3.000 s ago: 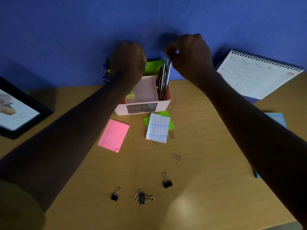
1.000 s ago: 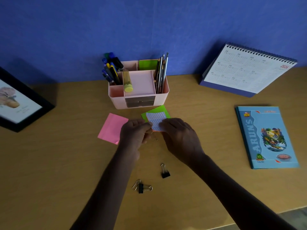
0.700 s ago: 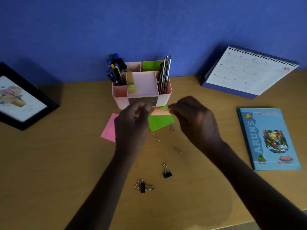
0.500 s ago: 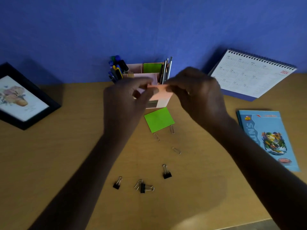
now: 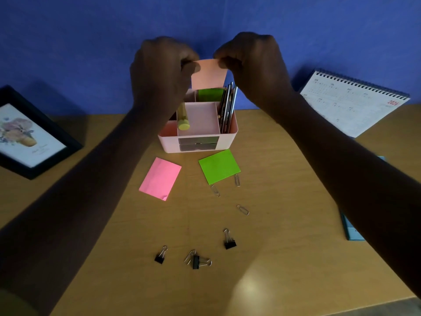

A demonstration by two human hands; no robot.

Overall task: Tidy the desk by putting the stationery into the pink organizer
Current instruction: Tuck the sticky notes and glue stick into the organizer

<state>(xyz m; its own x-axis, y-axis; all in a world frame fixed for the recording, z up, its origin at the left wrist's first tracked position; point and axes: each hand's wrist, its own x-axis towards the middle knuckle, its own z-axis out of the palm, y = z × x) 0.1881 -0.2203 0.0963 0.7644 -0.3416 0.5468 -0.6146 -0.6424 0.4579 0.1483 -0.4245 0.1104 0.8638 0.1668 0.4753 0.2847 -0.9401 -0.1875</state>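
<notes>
Left hand (image 5: pixel 161 71): bare; broad back, knuckle ridge visible, finer detail lost in dim light.
Right hand (image 5: pixel 252 65): bare; same build, knuckles rounded.
Left forearm (image 5: pixel 95 179): bare along whole visible length, widening toward near left edge.
Right forearm (image 5: pixel 341 169): bare likewise, out to near right edge.
Olive-yellow patch (image 5: pixel 13 302) at near left corner, beside left forearm: blurred, cannot tell whether garment.
</notes>
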